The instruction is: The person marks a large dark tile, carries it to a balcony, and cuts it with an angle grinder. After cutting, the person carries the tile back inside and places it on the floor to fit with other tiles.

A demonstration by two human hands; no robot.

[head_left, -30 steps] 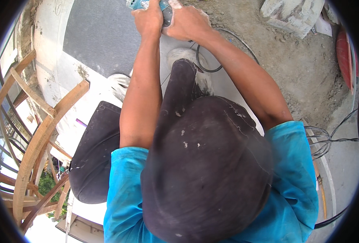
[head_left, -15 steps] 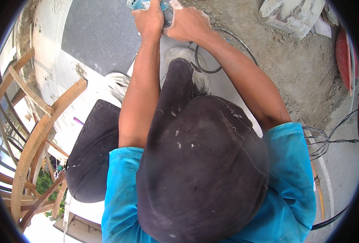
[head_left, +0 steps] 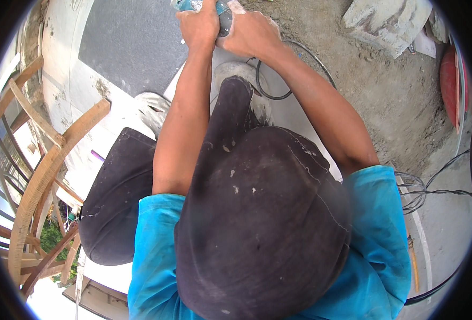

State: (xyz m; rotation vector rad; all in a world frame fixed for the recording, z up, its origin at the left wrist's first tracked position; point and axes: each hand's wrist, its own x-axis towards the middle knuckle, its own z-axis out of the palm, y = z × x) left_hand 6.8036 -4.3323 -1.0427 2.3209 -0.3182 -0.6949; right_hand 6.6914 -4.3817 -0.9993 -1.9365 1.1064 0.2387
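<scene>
At the top edge my left hand [head_left: 198,29] is closed on a turquoise power tool [head_left: 185,5] with a dark grey part, partly hidden by my fingers. My right hand [head_left: 252,34], whitened with dust, also grips it, just right of my left. A dark grey sheet [head_left: 124,42] lies on a pale board to the left of my hands. A black cable [head_left: 276,97] loops below my right hand. My dusty feet [head_left: 150,112] show beside and between my forearms, and my dark-trousered knee [head_left: 262,213] fills the lower middle.
A curved wooden lattice [head_left: 60,154] stands along the left, with greenery behind it. Sandy rubble [head_left: 332,74] covers the right, with a plaster-stained board [head_left: 380,21] at the top and a red object [head_left: 449,80] at the rim. Tangled wires [head_left: 422,189] lie by my right sleeve.
My hands and the tool have shifted slightly right and down in view. My knee and much of the surroundings sit slightly further left. The grip looks the same.
</scene>
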